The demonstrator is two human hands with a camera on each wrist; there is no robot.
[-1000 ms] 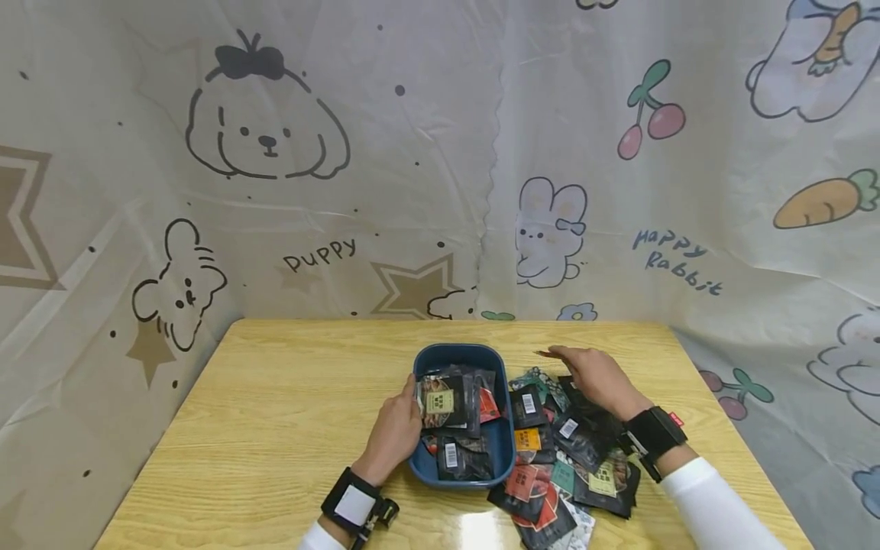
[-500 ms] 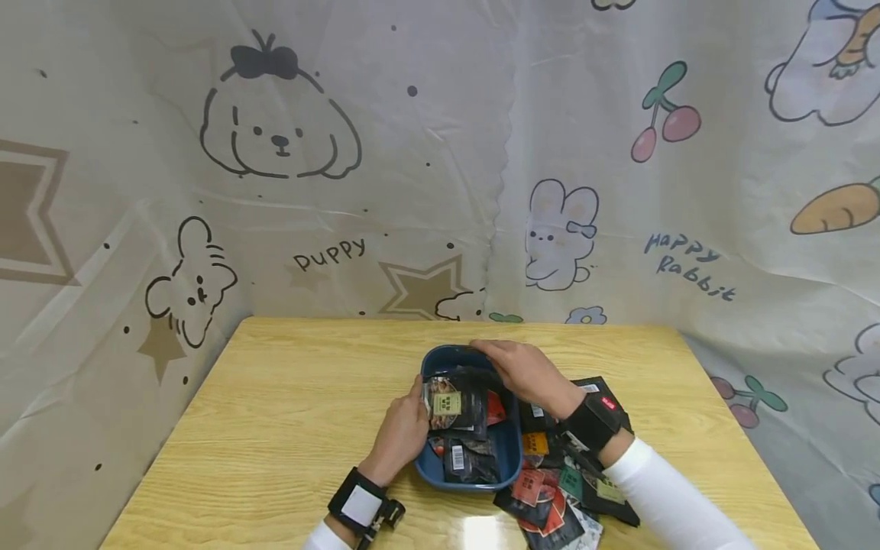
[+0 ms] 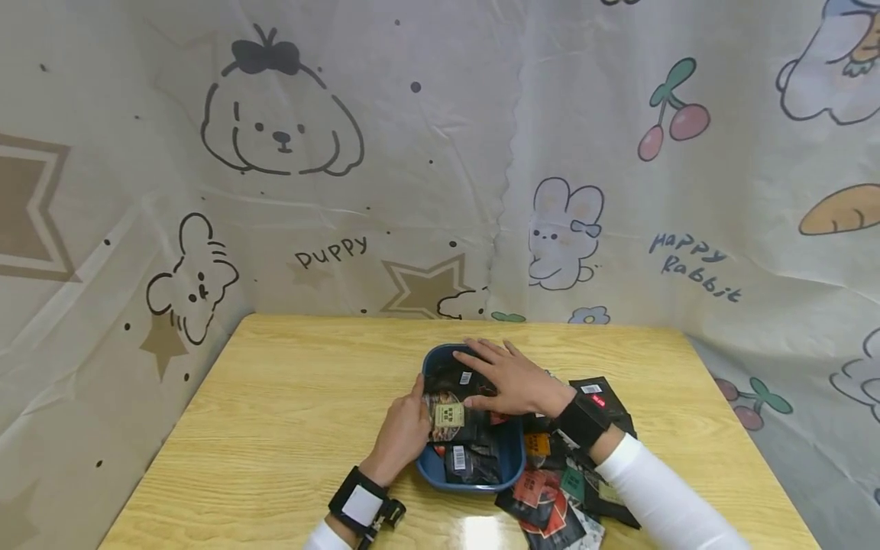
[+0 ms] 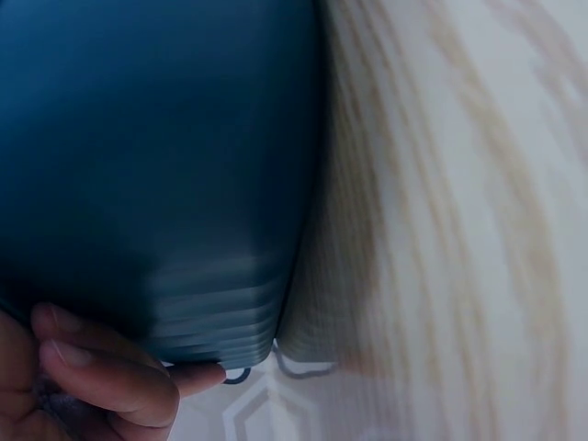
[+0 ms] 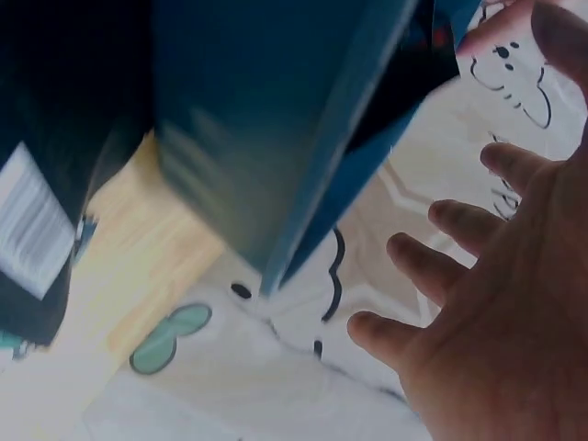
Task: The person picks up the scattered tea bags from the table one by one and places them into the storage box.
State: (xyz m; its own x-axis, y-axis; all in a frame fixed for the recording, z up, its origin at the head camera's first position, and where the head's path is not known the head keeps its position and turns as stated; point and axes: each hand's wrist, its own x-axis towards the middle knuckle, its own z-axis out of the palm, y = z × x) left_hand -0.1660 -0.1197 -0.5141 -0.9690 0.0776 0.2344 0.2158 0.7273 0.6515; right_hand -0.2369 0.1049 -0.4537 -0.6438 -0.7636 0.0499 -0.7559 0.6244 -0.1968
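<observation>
A dark blue plastic bin [image 3: 470, 486] holds several flat black food packets, among them one with a pale green label [image 3: 450, 415] and one with a white barcode [image 3: 474, 464] at the near end. My left hand [image 3: 397, 437] holds the bin's left side at the rim; in the left wrist view, its curled fingers [image 4: 115, 372] are against the outer wall. Over the bin's far right part, my right hand [image 3: 512, 380] has its fingers spread and holds nothing. Beneath it lies a black packet [image 3: 447, 376] at the far end, partly hidden by the hand.
Right of the bin lies a loose pile of packets with red [image 3: 532, 487], orange [image 3: 538, 444] and green labels, partly under my right forearm. All this stands on a light wooden table [image 3: 275, 428], with a printed cloth [image 3: 385, 153] behind it.
My right hand has moved left from above the pile to over the bin, and its fingers have spread. A black packet now lies at the bin's far end. The left hand stays put.
</observation>
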